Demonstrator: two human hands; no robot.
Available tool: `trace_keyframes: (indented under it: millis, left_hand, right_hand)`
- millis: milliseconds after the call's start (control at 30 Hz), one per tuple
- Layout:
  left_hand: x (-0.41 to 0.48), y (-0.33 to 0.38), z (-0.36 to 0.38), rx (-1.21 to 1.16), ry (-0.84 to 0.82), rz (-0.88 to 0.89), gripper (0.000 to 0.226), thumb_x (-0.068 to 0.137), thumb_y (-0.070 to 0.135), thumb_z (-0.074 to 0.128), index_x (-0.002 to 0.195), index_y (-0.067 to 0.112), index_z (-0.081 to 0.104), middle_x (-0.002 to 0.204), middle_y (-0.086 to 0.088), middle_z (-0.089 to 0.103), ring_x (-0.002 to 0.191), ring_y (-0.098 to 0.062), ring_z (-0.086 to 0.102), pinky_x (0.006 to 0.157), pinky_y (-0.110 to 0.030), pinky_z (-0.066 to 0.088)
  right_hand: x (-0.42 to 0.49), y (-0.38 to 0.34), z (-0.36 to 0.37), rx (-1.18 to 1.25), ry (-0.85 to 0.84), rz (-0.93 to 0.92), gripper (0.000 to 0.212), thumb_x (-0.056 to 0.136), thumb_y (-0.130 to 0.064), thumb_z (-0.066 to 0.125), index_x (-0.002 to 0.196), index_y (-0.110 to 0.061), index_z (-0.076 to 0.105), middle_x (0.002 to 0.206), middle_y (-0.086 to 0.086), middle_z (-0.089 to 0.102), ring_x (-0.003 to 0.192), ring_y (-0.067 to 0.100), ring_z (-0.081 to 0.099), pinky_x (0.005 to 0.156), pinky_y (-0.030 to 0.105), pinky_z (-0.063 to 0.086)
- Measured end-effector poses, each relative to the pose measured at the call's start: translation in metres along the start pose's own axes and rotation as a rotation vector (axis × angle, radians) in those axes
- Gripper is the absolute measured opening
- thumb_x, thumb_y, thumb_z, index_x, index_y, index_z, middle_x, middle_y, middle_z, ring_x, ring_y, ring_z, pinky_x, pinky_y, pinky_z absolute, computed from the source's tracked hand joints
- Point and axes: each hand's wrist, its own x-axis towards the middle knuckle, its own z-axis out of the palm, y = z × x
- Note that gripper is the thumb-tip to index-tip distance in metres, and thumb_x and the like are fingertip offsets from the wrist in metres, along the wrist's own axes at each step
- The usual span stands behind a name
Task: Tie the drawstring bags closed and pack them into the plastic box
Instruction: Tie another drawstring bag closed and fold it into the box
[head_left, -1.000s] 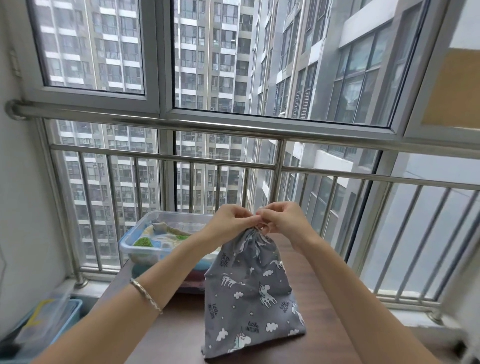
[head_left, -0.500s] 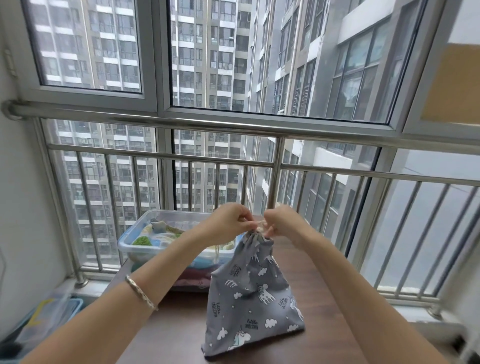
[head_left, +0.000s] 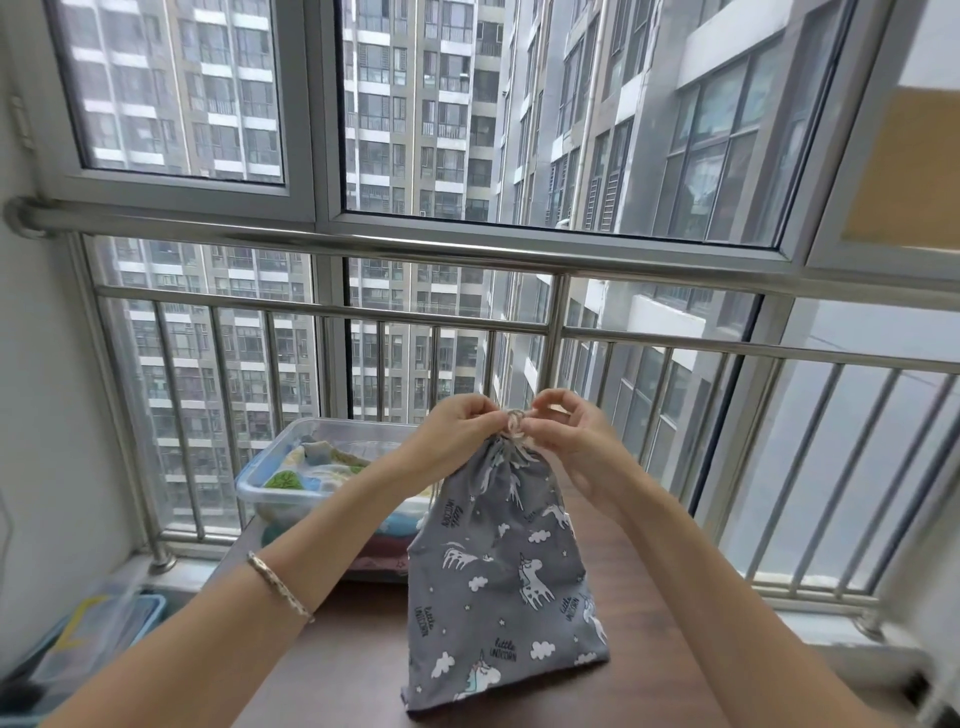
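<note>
We face a tall window (head_left: 467, 130) behind a steel railing (head_left: 322, 312). On the brown table (head_left: 337, 670) the clear plastic box (head_left: 249, 488) sits at the left, with the grey drawstring bag (head_left: 498, 571) upright just beside it. Our left hand (head_left: 457, 431) and right hand (head_left: 569, 439) pinch its cord (head_left: 514, 415) in curled fingers (head_left: 550, 399).

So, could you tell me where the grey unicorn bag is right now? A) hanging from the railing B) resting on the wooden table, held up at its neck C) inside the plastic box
B: the grey unicorn bag rests on the table while the left hand and right hand pinch the drawstring at its gathered neck.
</note>
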Motion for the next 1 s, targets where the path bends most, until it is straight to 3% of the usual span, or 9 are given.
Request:
trace_keyframes:
  millis: [133, 233, 400, 567, 733, 867, 1000]
  left_hand:
    - [-0.002, -0.003, -0.001, -0.006, 0.011, 0.062, 0.020, 0.091, 0.024, 0.062, 0.103, 0.008, 0.066, 0.083, -0.011, 0.067, 0.072, -0.015, 0.063, 0.063, -0.019, 0.053]
    - [-0.003, -0.004, -0.001, -0.028, 0.016, 0.056, 0.017, 0.092, 0.021, 0.062, 0.099, 0.008, 0.069, 0.090, -0.013, 0.071, 0.077, -0.015, 0.065, 0.070, -0.023, 0.054]
    - [-0.005, 0.001, -0.003, -0.104, -0.083, -0.074, 0.021, 0.094, 0.023, 0.058, 0.099, 0.005, 0.068, 0.083, 0.000, 0.068, 0.069, -0.005, 0.062, 0.063, -0.015, 0.046]
    - [-0.004, 0.005, -0.008, -0.144, -0.104, -0.149, 0.017, 0.094, 0.028, 0.057, 0.092, 0.015, 0.067, 0.076, 0.005, 0.068, 0.066, -0.006, 0.062, 0.063, -0.020, 0.045]
    - [-0.003, 0.006, -0.009, -0.076, -0.103, -0.176, 0.021, 0.092, 0.033, 0.059, 0.095, 0.014, 0.069, 0.073, 0.009, 0.067, 0.065, -0.003, 0.060, 0.063, -0.019, 0.044]
    - [-0.003, 0.005, -0.008, -0.067, -0.122, -0.164, 0.026, 0.089, 0.036, 0.063, 0.095, 0.012, 0.070, 0.057, 0.016, 0.060, 0.050, 0.003, 0.051, 0.055, -0.014, 0.039]
    - [-0.003, 0.002, -0.022, 0.149, -0.103, -0.049, 0.016, 0.091, 0.022, 0.063, 0.095, 0.012, 0.074, 0.077, -0.007, 0.070, 0.056, -0.007, 0.052, 0.059, -0.023, 0.047]
  right_hand:
    - [-0.004, -0.005, 0.004, 0.074, -0.108, 0.033, 0.020, 0.085, 0.010, 0.060, 0.099, -0.003, 0.056, 0.080, 0.007, 0.069, 0.072, 0.014, 0.064, 0.071, 0.022, 0.051]
    - [-0.003, -0.003, 0.005, 0.054, -0.084, 0.018, 0.020, 0.086, 0.012, 0.059, 0.095, -0.004, 0.054, 0.076, 0.006, 0.069, 0.070, 0.016, 0.063, 0.071, 0.024, 0.051]
    - [0.000, 0.004, 0.007, -0.364, 0.030, -0.179, 0.005, 0.085, 0.000, 0.068, 0.088, -0.002, 0.065, 0.077, 0.006, 0.069, 0.071, 0.014, 0.063, 0.072, 0.027, 0.052]
    - [-0.002, 0.001, 0.010, -0.439, 0.062, -0.237, 0.016, 0.084, -0.017, 0.074, 0.093, -0.003, 0.072, 0.081, 0.005, 0.074, 0.071, 0.009, 0.069, 0.067, 0.018, 0.052]
    - [-0.001, 0.000, 0.009, -0.487, 0.039, -0.232, 0.029, 0.080, -0.033, 0.075, 0.093, -0.007, 0.073, 0.083, 0.006, 0.074, 0.076, 0.015, 0.070, 0.072, 0.025, 0.056]
    - [0.002, 0.006, 0.006, -0.557, 0.057, -0.286, 0.016, 0.092, -0.023, 0.065, 0.089, -0.008, 0.071, 0.079, 0.009, 0.070, 0.072, 0.018, 0.065, 0.076, 0.041, 0.054]
    - [0.004, 0.013, -0.020, -0.475, 0.117, -0.189, 0.018, 0.096, -0.021, 0.058, 0.092, -0.006, 0.067, 0.088, 0.008, 0.071, 0.086, 0.019, 0.070, 0.090, 0.048, 0.054]
